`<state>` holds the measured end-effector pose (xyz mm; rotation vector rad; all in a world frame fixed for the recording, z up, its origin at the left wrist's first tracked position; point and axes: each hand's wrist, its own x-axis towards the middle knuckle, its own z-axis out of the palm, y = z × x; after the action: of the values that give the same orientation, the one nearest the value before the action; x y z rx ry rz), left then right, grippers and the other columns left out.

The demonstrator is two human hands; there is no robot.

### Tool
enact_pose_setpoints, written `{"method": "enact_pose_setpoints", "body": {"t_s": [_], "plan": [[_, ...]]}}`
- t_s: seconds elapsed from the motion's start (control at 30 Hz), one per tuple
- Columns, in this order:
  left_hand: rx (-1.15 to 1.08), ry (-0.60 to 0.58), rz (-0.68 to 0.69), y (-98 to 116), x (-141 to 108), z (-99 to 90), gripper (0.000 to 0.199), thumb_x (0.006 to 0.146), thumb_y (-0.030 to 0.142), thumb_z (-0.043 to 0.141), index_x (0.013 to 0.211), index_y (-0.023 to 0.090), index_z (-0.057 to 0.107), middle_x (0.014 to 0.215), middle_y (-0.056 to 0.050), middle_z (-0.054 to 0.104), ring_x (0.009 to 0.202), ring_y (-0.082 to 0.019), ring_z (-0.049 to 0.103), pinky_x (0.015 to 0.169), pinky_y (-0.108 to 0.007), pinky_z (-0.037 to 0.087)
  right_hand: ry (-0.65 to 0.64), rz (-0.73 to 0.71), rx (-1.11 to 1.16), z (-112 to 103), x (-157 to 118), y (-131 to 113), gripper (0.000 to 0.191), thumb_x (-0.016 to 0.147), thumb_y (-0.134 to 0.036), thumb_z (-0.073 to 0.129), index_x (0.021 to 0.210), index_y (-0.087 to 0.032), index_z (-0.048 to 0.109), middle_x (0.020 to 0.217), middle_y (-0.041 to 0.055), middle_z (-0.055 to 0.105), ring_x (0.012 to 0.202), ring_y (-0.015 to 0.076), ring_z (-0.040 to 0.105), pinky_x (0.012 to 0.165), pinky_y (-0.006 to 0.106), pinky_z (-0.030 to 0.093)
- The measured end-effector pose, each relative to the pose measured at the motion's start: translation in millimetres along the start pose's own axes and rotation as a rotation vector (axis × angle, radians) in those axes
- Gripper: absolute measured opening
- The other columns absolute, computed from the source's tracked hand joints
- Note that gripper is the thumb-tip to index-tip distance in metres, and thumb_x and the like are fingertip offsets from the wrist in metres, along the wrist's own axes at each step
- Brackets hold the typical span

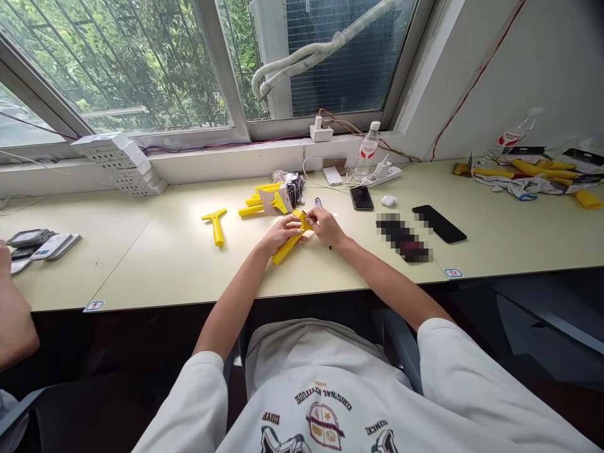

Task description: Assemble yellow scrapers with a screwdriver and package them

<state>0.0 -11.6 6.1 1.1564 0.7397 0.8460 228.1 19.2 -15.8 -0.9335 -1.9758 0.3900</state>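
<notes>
My left hand (282,234) is closed round a yellow scraper handle (286,250), which slants over the table with its grip toward me. At its wide head, my right hand (326,226) pinches with thumb and fingers; any small part between them is hidden. Under the right hand lies what looks like a screwdriver (318,202), mostly covered. Left of my hands a bladeless yellow scraper handle (216,228) rests on the table. Just beyond them is a pile of yellow handles (252,206), with a scraper with a wide metal blade (274,202) on top.
On the right are a phone (362,197), a white earbud case (388,200) and a black phone-like slab (440,224). A bottle (367,151) stands by a power strip (383,174). More yellow scrapers (542,170) lie far right. Another person's arm (16,314) is at left.
</notes>
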Motion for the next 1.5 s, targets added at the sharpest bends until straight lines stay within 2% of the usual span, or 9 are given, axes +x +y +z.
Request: {"method": "enact_pose_setpoints", "body": {"t_s": [0.2,0.4,0.63,1.03,1.33,1.5], "plan": [[0.007,0.009,0.001,-0.4,-0.4,-0.2,0.055,0.077,0.028,0.101,0.121,0.019,0.069,0.121,-0.011,0.081,0.097,-0.026,0.084,0.091,-0.039,0.066,0.005,0.018,-0.01,1.0,-0.5,1.0,0.016,0.107,-0.037,0.056,0.097,-0.025,0.059,0.098,0.006,0.069,0.089,0.0235,0.061,0.089,0.045,0.057],[0.008,-0.004,0.004,1.1,-1.5,0.6,0.055,0.077,0.029,0.102,0.121,0.019,0.069,0.117,-0.01,0.081,0.095,-0.026,0.084,0.092,-0.04,0.066,-0.005,0.017,0.007,0.5,-1.1,-0.1,0.015,0.106,-0.037,0.056,0.097,-0.025,0.059,0.099,0.0057,0.069,0.089,0.0238,0.061,0.091,0.045,0.057],[0.019,0.002,0.004,-0.6,-0.7,-1.0,0.057,0.077,0.03,0.102,0.123,0.018,0.069,0.124,-0.013,0.08,0.096,-0.026,0.084,0.09,-0.04,0.066,0.003,0.027,0.0,1.2,-1.8,0.7,0.015,0.106,-0.036,0.057,0.098,-0.024,0.059,0.099,0.0057,0.069,0.086,0.023,0.061,0.087,0.044,0.056],[0.011,0.002,0.0,-2.2,0.6,-1.4,0.054,0.077,0.029,0.102,0.119,0.019,0.069,0.117,-0.01,0.081,0.096,-0.026,0.084,0.09,-0.039,0.066,0.01,0.043,0.007,1.8,-2.1,0.5,0.031,0.11,-0.052,0.056,0.097,-0.025,0.06,0.099,0.0065,0.07,0.086,0.023,0.06,0.087,0.044,0.057],[0.006,0.002,0.005,-1.2,-0.5,-0.7,0.056,0.076,0.029,0.102,0.12,0.019,0.069,0.119,-0.011,0.081,0.097,-0.027,0.085,0.091,-0.04,0.066,-0.012,0.026,-0.073,0.2,-2.9,-2.6,0.021,0.11,-0.042,0.054,0.099,-0.025,0.058,0.1,0.0069,0.068,0.089,0.0241,0.062,0.085,0.043,0.056],[0.006,-0.001,0.005,1.1,-1.8,1.9,0.054,0.076,0.029,0.102,0.119,0.018,0.07,0.116,-0.01,0.081,0.095,-0.026,0.084,0.092,-0.041,0.066,-0.013,0.025,-0.095,-0.2,-2.6,-4.0,0.023,0.111,-0.044,0.056,0.098,-0.025,0.059,0.099,0.007,0.068,0.089,0.0245,0.062,0.088,0.044,0.058]]}}
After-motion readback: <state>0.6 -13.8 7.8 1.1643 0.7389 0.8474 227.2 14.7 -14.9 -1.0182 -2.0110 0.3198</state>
